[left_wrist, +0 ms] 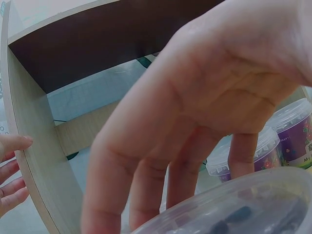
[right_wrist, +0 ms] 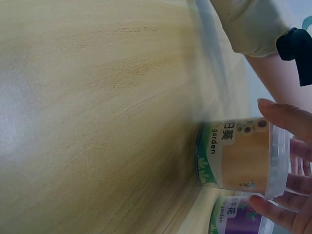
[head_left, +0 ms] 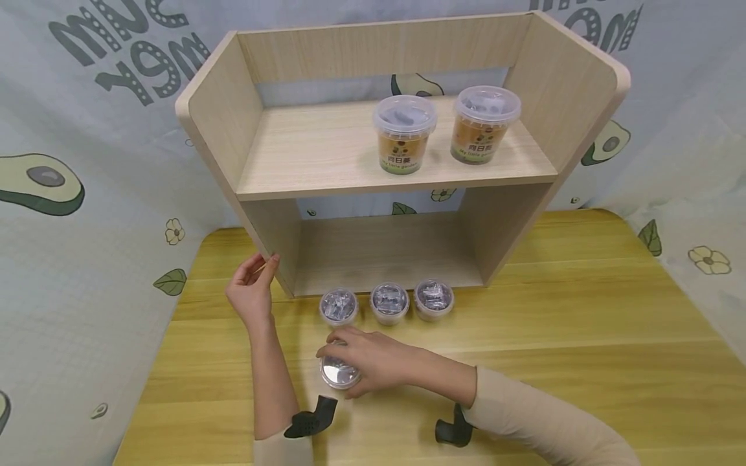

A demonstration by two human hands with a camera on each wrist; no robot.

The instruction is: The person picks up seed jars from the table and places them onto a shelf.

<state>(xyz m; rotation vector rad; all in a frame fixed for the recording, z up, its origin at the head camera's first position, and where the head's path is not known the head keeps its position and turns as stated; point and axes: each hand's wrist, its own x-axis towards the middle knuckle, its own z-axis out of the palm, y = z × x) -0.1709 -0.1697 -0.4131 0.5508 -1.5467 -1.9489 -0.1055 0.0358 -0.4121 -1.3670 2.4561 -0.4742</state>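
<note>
My right hand [head_left: 375,359] reaches over a clear-lidded plastic tub [right_wrist: 245,158] with an orange and green label. Its thumb and fingers grip the tub by the lid rim, and the tub stands upright on the table. My left hand [head_left: 252,294] pinches the front edge of the left side panel [head_left: 274,252] of a pale wooden shelf, thumb against the inner face in the left wrist view. Just beyond my right hand, three similar tubs, a left one [head_left: 339,307], a middle one [head_left: 389,301] and a right one [head_left: 434,299], line up before the shelf.
On the upper shelf board [head_left: 315,149] stand two orange-labelled tubs, one near the middle [head_left: 405,139] and one to the right [head_left: 482,129]. The lower board [head_left: 384,252] lies behind the row of tubs. A printed cloth [head_left: 105,259] hangs behind and beside the wooden table [head_left: 583,349].
</note>
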